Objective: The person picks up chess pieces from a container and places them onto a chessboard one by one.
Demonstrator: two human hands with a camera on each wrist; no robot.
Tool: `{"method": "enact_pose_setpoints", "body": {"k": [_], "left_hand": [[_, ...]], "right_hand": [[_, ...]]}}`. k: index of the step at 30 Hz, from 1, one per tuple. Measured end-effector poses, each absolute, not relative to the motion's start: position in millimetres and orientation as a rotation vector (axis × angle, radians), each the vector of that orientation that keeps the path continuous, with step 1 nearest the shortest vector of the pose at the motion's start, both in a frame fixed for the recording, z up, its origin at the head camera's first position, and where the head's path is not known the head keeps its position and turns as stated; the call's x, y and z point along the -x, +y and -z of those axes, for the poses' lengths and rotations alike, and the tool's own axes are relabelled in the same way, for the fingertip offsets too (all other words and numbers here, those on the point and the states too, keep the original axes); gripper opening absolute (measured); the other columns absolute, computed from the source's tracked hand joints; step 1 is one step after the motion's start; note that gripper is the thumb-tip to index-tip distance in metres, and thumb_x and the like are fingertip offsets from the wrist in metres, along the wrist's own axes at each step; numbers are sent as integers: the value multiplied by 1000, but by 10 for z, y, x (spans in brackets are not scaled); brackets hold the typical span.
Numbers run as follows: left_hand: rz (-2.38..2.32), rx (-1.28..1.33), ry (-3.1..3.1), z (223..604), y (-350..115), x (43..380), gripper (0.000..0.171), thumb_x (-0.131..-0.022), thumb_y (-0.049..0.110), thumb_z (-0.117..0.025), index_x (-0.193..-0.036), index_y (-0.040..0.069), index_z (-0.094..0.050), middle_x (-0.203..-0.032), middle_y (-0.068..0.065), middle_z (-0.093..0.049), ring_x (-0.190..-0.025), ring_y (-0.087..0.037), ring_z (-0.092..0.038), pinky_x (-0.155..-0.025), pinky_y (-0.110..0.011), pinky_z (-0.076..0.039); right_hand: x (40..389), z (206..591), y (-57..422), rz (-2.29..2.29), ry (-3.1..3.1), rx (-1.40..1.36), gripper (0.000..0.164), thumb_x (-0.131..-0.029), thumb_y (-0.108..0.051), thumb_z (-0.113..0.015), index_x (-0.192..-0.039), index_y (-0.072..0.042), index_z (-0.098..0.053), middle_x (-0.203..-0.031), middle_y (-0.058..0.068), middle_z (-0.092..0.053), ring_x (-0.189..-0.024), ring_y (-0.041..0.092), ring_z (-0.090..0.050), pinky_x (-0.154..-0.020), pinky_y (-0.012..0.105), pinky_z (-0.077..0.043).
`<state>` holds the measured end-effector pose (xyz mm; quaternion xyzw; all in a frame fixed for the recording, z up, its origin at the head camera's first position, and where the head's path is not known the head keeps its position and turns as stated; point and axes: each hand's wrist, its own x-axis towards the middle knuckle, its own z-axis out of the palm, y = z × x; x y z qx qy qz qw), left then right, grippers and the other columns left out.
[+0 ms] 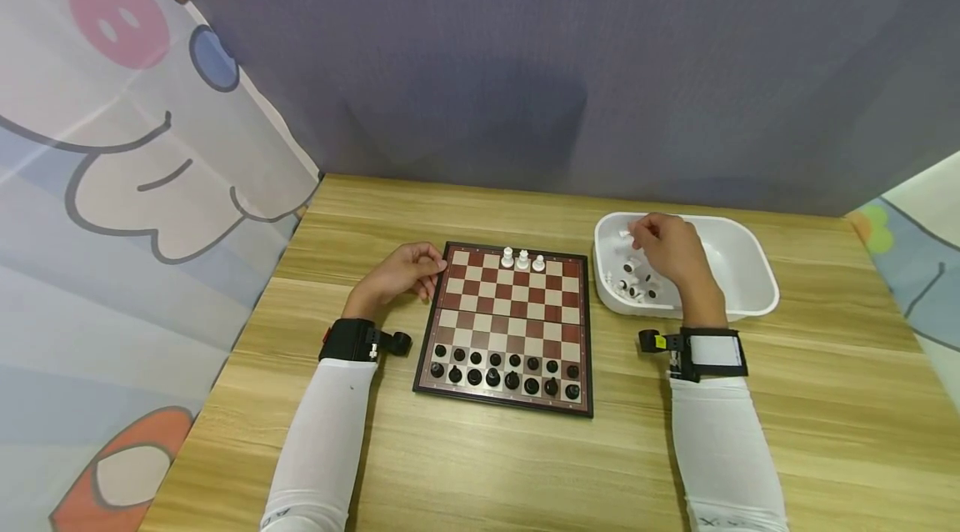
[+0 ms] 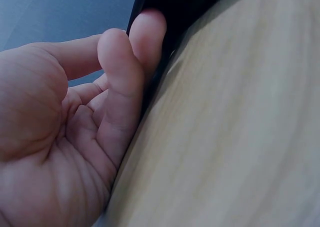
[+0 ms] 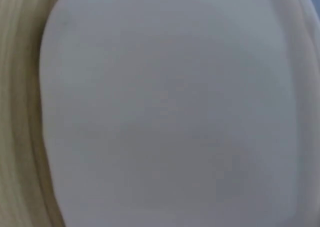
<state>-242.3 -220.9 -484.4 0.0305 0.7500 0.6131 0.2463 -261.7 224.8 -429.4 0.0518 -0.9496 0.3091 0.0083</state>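
Observation:
A chessboard (image 1: pixel 498 307) with brown and cream squares lies on the table. Two rows of black chess pieces (image 1: pixel 492 378) stand along its near side, and three white chess pieces (image 1: pixel 522 260) stand on the far row. My left hand (image 1: pixel 401 272) holds the board's far left edge; its curled fingers (image 2: pixel 122 82) meet the black side in the left wrist view. Over the white plastic basin (image 1: pixel 738 265), my right hand (image 1: pixel 671 248) pinches a small white chess piece (image 1: pixel 625 233), its kind too small to tell. The right wrist view shows only blurred basin.
Several loose white chess pieces (image 1: pixel 632 286) lie in the basin's left part, some tipped over with dark bases showing. The wooden table (image 1: pixel 487 465) meets a grey partition (image 1: pixel 487 82) behind. A cartoon-printed curtain (image 1: pixel 150 223) hangs along the left side.

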Motion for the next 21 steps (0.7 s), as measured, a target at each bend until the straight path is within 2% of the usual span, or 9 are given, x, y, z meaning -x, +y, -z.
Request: {"method": "enact_pose_setpoints", "body": {"k": [3, 6, 11, 16, 21], "left_hand": [[-1672, -89, 2050, 4835, -2211, 2418, 15, -105, 13, -58, -112, 0, -57, -75, -5, -61, -58, -15, -61, -53, -25, -58], [-1668, -98, 2055, 4833, -2217, 2416, 15, -106, 14, -58, -112, 0, -56, -76, -4, -60, -58, -14, -62, -54, -25, -58], [-1670, -108, 2052, 4838, -2217, 2419, 16, -106, 15, -58, -112, 0, -56, -76, -4, -59, -58, -15, -62, -54, -25, -58], [-1663, -121, 2056, 4837, -2216, 2421, 18, -106, 15, -58, -114, -1, -56, -76, -4, -59, -59, -15, -62, -54, -26, -58], [-1656, -122, 2061, 4839, -2220, 2423, 19, -106, 15, -58, -114, -2, -56, -76, -4, -60, -59, -15, -62, -54, -26, -59]], "right_hand": [[2609, 4271, 2221, -983, -2934, -155, 49, -109, -43, -43, -93, -4, -66, -85, 17, -69, -62, 23, -46, -53, 34, -36], [2596, 4243, 2180, -998, -2902, -150, 53, -109, -46, -41, -92, -3, -66, -83, 16, -66, -65, 25, -48, -55, 35, -37], [2569, 4197, 2089, -1029, -2868, -148, 52, -108, -46, -42, -89, -4, -64, -77, 12, -59, -65, 26, -47, -56, 35, -36], [2560, 4169, 2012, -1007, -2841, -230, 48, -109, -44, -43, -76, -9, -51, -66, 6, -46, -58, 23, -38, -54, 33, -30], [2543, 4147, 1953, -982, -2849, -307, 47, -110, -42, -42, -74, -12, -46, -62, 1, -38, -54, 19, -35, -53, 32, -27]]}}
